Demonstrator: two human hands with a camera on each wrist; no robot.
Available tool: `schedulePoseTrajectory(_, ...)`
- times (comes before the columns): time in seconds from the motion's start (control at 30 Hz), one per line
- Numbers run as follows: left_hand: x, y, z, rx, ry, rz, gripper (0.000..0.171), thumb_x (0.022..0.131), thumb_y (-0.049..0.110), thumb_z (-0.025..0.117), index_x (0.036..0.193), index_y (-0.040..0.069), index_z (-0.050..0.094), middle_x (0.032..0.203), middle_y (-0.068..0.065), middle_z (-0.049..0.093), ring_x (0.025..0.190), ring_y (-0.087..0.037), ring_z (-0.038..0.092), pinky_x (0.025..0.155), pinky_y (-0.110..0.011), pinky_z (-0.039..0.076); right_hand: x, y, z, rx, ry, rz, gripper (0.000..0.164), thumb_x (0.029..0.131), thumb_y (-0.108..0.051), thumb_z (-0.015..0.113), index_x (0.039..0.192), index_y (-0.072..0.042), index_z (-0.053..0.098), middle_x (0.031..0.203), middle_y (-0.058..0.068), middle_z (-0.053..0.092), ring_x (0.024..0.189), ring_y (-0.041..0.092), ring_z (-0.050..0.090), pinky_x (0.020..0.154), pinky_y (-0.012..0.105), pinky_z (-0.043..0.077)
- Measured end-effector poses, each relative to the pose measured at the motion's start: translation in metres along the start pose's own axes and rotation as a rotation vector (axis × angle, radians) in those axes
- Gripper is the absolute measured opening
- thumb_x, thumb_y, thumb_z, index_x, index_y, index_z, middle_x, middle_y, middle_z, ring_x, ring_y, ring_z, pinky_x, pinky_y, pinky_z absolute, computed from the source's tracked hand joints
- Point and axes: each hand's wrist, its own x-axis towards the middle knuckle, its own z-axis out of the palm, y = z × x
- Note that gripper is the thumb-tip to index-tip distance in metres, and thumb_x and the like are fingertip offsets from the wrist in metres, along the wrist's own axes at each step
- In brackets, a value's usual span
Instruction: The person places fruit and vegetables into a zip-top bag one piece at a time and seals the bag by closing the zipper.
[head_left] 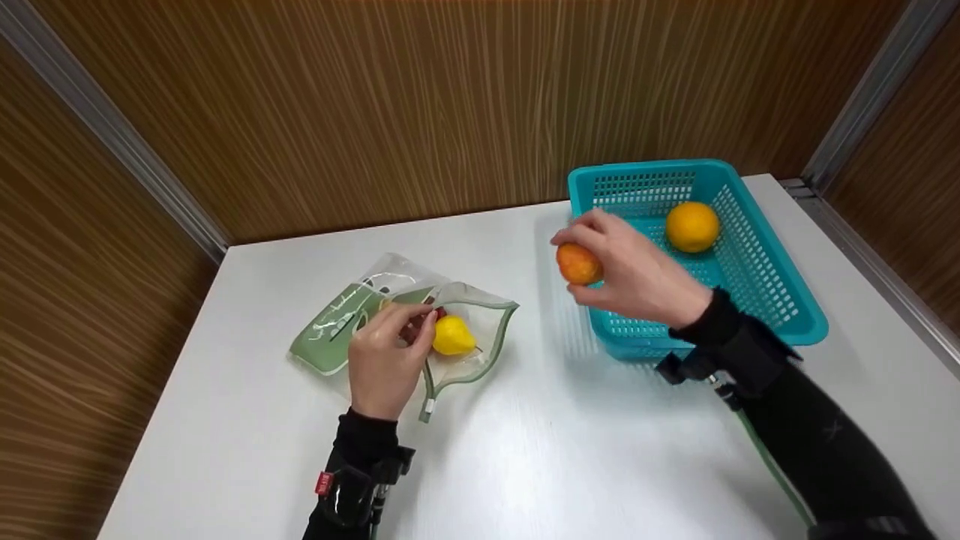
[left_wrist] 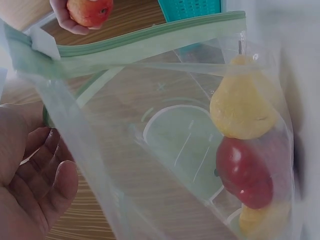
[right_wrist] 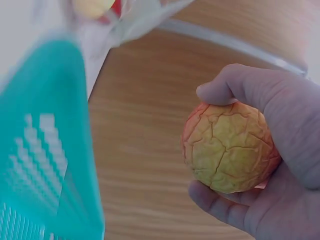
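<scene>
My left hand (head_left: pixel 385 364) pinches the edge of a clear zip bag (head_left: pixel 324 346) with a green print, its mouth spread toward the right. Inside the bag lie a yellow pear (left_wrist: pixel 243 105), a glossy red fruit (left_wrist: pixel 243 172) and, below them, a partly hidden yellow piece (left_wrist: pixel 264 220). Thumb and fingers of my right hand (head_left: pixel 637 274) grip a round orange-red fruit (right_wrist: pixel 231 147) with creased skin. This hand is raised over the left side of a teal basket (head_left: pixel 649 166), between the basket and the bag.
An orange (head_left: pixel 692 226) sits in the basket toward its far right. Bag and basket rest on a white table (head_left: pixel 517 457). Wood-grain panels (head_left: pixel 450 112) rise behind the table and along both sides.
</scene>
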Motion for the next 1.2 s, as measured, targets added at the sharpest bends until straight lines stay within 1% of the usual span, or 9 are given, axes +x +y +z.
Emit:
schedulePoseTrajectory(0.13,0.000,0.000,-0.001,0.005,-0.005,-0.005,0.011,0.082,0.015,0.073,0.092,0.009,0.073,0.082,-0.003,0.071,0.064,-0.009,0.060,0.057,-0.025,0.053,-0.006,-0.016,0.016,0.045,0.017,-0.038,0.049,0.075,-0.021,0.078,0.120,-0.021,0.058,0.122,0.004,0.051,0.109,0.021,0.051,0.084,0.037,0.057)
schedulePoseTrajectory(0.23,-0.001,0.000,-0.001,0.009,-0.008,-0.011,0.011,0.082,0.014,0.073,0.091,0.009,0.073,0.082,-0.003,0.071,0.064,-0.008,0.060,0.057,-0.023,0.053,-0.010,-0.026,0.030,0.083,0.004,-0.063,0.049,0.076,-0.023,0.078,0.121,-0.024,0.057,0.122,0.002,0.051,0.109,0.019,0.051,0.085,0.033,0.056)
schedulePoseTrajectory(0.33,0.000,0.001,0.001,0.001,-0.015,-0.011,0.011,0.082,0.014,0.073,0.091,0.009,0.073,0.082,-0.003,0.071,0.064,-0.008,0.060,0.057,-0.023,0.053,-0.014,-0.031,0.041,0.124,-0.002,-0.075,0.048,0.076,-0.023,0.077,0.120,-0.024,0.058,0.121,-0.001,0.052,0.107,0.015,0.052,0.084,0.028,0.055)
schedulePoseTrajectory(0.43,0.001,0.002,0.001,-0.005,-0.017,-0.008,0.011,0.082,0.015,0.073,0.092,0.009,0.073,0.082,-0.003,0.071,0.064,-0.009,0.060,0.057,-0.025,0.053,-0.019,-0.034,0.051,0.151,0.004,-0.079,0.047,0.076,-0.024,0.077,0.119,-0.024,0.058,0.118,-0.003,0.053,0.104,0.013,0.053,0.084,0.025,0.055)
schedulePoseTrajectory(0.57,0.001,0.001,0.000,-0.002,0.005,-0.003,0.011,0.082,0.014,0.073,0.091,0.009,0.074,0.081,-0.003,0.071,0.063,-0.011,0.061,0.056,-0.028,0.054,-0.022,-0.036,0.060,0.154,-0.001,-0.105,0.047,0.076,-0.025,0.076,0.119,-0.024,0.058,0.116,-0.004,0.054,0.101,0.012,0.053,0.083,0.025,0.054)
schedulePoseTrajectory(0.77,0.000,-0.001,-0.002,-0.008,0.018,0.002,0.010,0.081,0.013,0.074,0.089,0.008,0.074,0.078,-0.004,0.071,0.062,-0.010,0.061,0.055,-0.026,0.053,-0.026,-0.040,0.073,0.153,-0.032,-0.133,0.045,0.076,-0.027,0.074,0.117,-0.024,0.058,0.113,-0.003,0.055,0.097,0.010,0.055,0.081,0.023,0.054)
schedulePoseTrajectory(0.97,0.001,-0.003,-0.003,0.000,0.037,0.008,0.008,0.081,0.013,0.073,0.088,0.009,0.074,0.076,-0.003,0.069,0.061,-0.009,0.059,0.055,-0.025,0.052,-0.025,-0.046,0.091,0.153,-0.068,-0.147,0.047,0.075,-0.029,0.074,0.119,-0.024,0.057,0.114,-0.004,0.056,0.098,0.010,0.056,0.082,0.022,0.055)
schedulePoseTrajectory(1.1,0.002,-0.002,-0.003,-0.004,0.034,0.010,0.008,0.081,0.013,0.073,0.088,0.009,0.074,0.076,-0.003,0.069,0.061,-0.009,0.060,0.055,-0.026,0.052,-0.027,-0.049,0.105,0.152,-0.107,-0.146,0.048,0.076,-0.031,0.074,0.120,-0.023,0.056,0.114,-0.002,0.055,0.096,0.011,0.056,0.082,0.023,0.054)
schedulePoseTrajectory(1.2,0.002,-0.001,-0.004,0.000,0.030,0.005,0.009,0.081,0.013,0.073,0.089,0.009,0.074,0.075,-0.003,0.069,0.061,-0.010,0.060,0.055,-0.027,0.052,-0.028,-0.050,0.114,0.173,-0.111,-0.131,0.049,0.076,-0.031,0.074,0.121,-0.023,0.056,0.114,-0.002,0.055,0.095,0.010,0.056,0.083,0.023,0.054)
